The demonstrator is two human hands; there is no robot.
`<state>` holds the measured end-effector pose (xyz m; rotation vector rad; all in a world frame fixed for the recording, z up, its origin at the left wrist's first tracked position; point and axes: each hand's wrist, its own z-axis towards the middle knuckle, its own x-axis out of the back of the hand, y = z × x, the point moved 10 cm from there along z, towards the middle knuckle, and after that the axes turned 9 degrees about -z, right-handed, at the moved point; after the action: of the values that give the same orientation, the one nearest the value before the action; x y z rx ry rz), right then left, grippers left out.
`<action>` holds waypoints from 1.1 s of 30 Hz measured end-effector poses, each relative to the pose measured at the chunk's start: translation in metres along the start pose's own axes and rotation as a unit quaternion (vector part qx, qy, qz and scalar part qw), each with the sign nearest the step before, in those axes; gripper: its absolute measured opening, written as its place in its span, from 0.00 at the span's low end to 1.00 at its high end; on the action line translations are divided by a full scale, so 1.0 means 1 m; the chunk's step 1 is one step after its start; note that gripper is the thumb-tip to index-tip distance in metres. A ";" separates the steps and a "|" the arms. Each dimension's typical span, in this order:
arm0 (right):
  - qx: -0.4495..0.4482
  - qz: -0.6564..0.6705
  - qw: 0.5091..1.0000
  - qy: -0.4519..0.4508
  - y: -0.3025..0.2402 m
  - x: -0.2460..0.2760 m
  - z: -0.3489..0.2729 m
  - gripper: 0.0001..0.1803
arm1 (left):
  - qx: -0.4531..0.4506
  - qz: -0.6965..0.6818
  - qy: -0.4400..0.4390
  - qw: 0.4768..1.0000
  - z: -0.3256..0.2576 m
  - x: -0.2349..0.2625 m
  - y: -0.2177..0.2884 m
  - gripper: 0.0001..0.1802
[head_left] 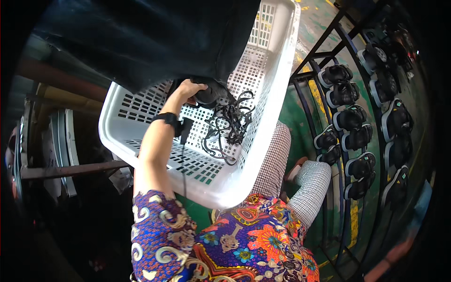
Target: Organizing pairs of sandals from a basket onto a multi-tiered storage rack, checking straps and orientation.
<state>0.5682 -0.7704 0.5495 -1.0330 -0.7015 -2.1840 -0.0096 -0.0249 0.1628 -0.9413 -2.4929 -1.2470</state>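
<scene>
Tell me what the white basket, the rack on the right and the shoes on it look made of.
White basket: moulded plastic, smooth with a slight sheen, walls and floor a regular grid of slots. Rack: dark painted metal bars, thin and straight, joined at right angles. Shoes on the rack: black uppers, probably leather or synthetic, faintly glossy; pale soles look like rubber or foam. Too small to be sure.

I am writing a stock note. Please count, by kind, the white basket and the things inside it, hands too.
White basket: 1
Black shoe: 1
Tangle of black laces: 1
Left hand, its grip closed on the shoe: 1
Total: 4
</scene>
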 end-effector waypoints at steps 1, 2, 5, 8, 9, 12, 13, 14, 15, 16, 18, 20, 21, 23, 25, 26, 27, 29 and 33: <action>-0.103 0.206 0.971 -0.067 -0.067 -0.045 0.015 0.18 | 0.000 0.003 0.011 1.000 -0.027 0.016 0.006 0.27; -0.266 0.455 0.837 -0.146 -0.137 -0.086 0.010 0.17 | -0.020 0.021 -0.029 0.999 -0.058 0.023 0.015 0.30; -0.172 0.601 0.694 -0.359 -0.317 -0.126 -0.016 0.13 | -0.092 -0.007 -0.059 0.994 -0.127 0.033 0.025 0.34; -0.036 0.653 0.598 -0.464 -0.424 -0.123 -0.041 0.15 | -0.221 -0.142 0.052 0.963 -0.230 0.062 0.028 0.33; -0.011 0.682 0.552 -0.479 -0.454 -0.118 -0.045 0.15 | -0.254 -0.209 0.064 0.942 -0.271 0.063 0.031 0.31; 0.026 0.756 0.422 -0.500 -0.502 -0.097 -0.048 0.24 | -0.433 0.023 0.113 0.894 -0.374 0.018 0.087 0.25; 0.035 0.789 0.358 -0.498 -0.517 -0.082 -0.044 0.30 | -0.517 0.134 0.158 0.831 -0.413 -0.006 0.103 0.24; 0.047 0.821 0.312 -0.476 -0.528 -0.069 -0.039 0.35 | -0.588 0.188 0.198 0.761 -0.443 -0.032 0.111 0.24; 0.056 0.849 0.267 -0.453 -0.536 -0.062 -0.035 0.41 | -0.651 0.237 0.234 0.682 -0.468 -0.066 0.115 0.24; 0.019 0.866 0.234 -0.442 -0.540 -0.064 -0.035 0.43 | -0.655 0.219 0.235 0.684 -0.477 -0.095 0.112 0.23; -0.098 0.880 0.172 -0.431 -0.532 -0.073 -0.033 0.42 | -0.696 0.200 0.214 0.656 -0.479 -0.156 0.101 0.23; -0.171 0.863 0.201 -0.430 -0.510 -0.119 -0.045 0.37 | -0.720 0.194 0.151 0.648 -0.477 -0.202 0.098 0.25; -0.184 0.865 0.210 -0.417 -0.495 -0.138 -0.051 0.36 | -0.709 0.199 0.107 0.668 -0.475 -0.220 0.099 0.25; -0.228 0.855 0.282 -0.370 -0.453 -0.159 -0.060 0.34 | -0.761 0.181 0.007 0.623 -0.483 -0.250 0.093 0.25; -0.256 0.860 0.274 -0.346 -0.418 -0.184 -0.079 0.33 | -0.797 0.165 -0.104 0.572 -0.500 -0.269 0.091 0.27; -0.286 0.836 0.294 -0.365 -0.408 -0.192 -0.086 0.32 | -0.796 0.157 -0.148 0.566 -0.501 -0.277 0.094 0.27; -0.267 0.859 0.274 -0.339 -0.398 -0.181 -0.081 0.31 | -0.793 0.149 -0.191 0.559 -0.501 -0.284 0.094 0.26; -0.298 0.836 0.363 -0.283 -0.367 -0.188 -0.089 0.30 | -0.786 0.131 -0.250 0.550 -0.500 -0.294 0.090 0.26; -0.332 0.773 0.478 -0.252 -0.325 -0.214 -0.112 0.35 | -0.735 0.072 -0.260 0.622 -0.487 -0.288 0.110 0.23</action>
<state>0.3893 -0.5643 0.2501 -1.6364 0.8660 -0.3412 0.2336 -0.4839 0.4119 -1.8372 -0.9045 -3.2967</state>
